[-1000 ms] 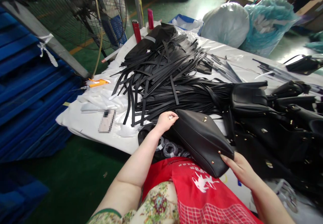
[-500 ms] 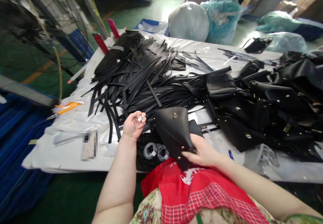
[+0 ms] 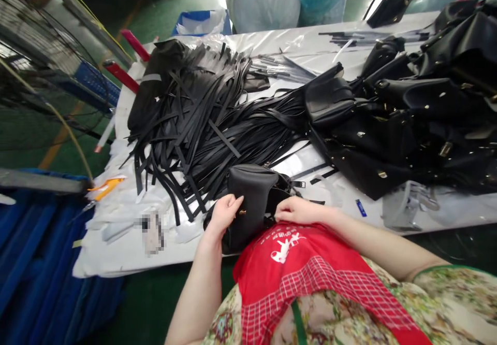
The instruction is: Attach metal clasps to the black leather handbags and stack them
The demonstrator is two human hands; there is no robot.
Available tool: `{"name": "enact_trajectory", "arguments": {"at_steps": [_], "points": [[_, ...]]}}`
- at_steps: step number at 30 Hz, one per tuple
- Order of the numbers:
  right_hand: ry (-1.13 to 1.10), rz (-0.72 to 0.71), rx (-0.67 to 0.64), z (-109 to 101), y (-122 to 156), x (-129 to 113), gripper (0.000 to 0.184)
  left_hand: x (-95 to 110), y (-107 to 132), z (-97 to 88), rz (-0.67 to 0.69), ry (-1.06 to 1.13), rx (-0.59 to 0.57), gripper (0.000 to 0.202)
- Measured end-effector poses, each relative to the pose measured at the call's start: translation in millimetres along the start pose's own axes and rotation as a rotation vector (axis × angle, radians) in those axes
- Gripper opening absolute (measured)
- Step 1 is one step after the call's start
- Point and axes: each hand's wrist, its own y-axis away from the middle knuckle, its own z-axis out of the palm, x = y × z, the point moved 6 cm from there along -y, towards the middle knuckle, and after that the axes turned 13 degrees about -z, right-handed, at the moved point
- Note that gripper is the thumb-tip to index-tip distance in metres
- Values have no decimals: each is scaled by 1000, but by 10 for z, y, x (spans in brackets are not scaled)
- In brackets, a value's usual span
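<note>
A black leather handbag (image 3: 252, 189) with a small gold clasp rests at the table's front edge, against the red apron. My left hand (image 3: 225, 213) is closed on the bag's left side, its thumb pressed on the front beside the clasp. On the other side, my right hand (image 3: 297, 210) has its fingers curled at the bag's open right edge; the fingertips are partly hidden. Just beyond the bag lies a large heap of black straps (image 3: 217, 122). No white scrap shows in my left hand now.
Many black bags (image 3: 411, 122) are piled on the right. A phone (image 3: 153, 232), blurred out, and an orange-handled tool (image 3: 108, 188) lie on the left of the white-covered table (image 3: 112, 252). A plastic bag of small parts (image 3: 407, 205) and a blue packet (image 3: 361, 207) are front right.
My left hand, raised earlier with a small white scrap in its fingers, has come down onto the handbag. The bag has turned, and my right hand has shifted up along it. The view has tilted downward.
</note>
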Motion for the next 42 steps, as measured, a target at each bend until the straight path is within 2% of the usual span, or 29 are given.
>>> {"name": "enact_trajectory", "arguments": {"at_steps": [3,4,6,8,10,16,20,22,24,26,29,32,34,36,39,42], "points": [[144,305,333,-396,361,492,27,-176,118,-132,-106,305,-35,49],[209,384,416,-498,480,615,27,-195,146,-176,-120,371,-41,49],[299,474,500,-627,663,793,28,-194,189,-256,-123,467,-44,49],[303,465,490,-654,749,910,28,-167,230,-323,-109,538,-37,49],[274,406,426,-599,768,988,26,-117,278,-372,-73,589,-33,50],[153,365,177,-153,713,1226,35,18,417,-423,6,672,-76,51],[81,338,227,-8,691,1238,26,33,476,-442,19,668,-86,40],[46,291,304,-27,696,1104,30,57,523,-474,33,667,-52,41],[63,212,423,-125,716,834,31,133,604,-499,58,679,-18,42],[160,124,556,-281,747,439,29,282,718,-489,93,685,-16,39],[372,-25,741,-547,777,-274,23,619,916,-367,152,639,-103,33],[571,-318,864,-707,731,-972,14,961,1075,-146,211,542,-237,25],[672,-545,838,-678,651,-1305,12,1114,1131,10,247,451,-294,22],[743,-695,747,-570,552,-1478,14,1180,1146,138,277,349,-313,19],[815,-800,624,-366,447,-1535,13,1120,1130,231,286,244,-292,18],[898,-865,554,-194,418,-1507,10,959,1130,228,262,200,-269,19]]}}
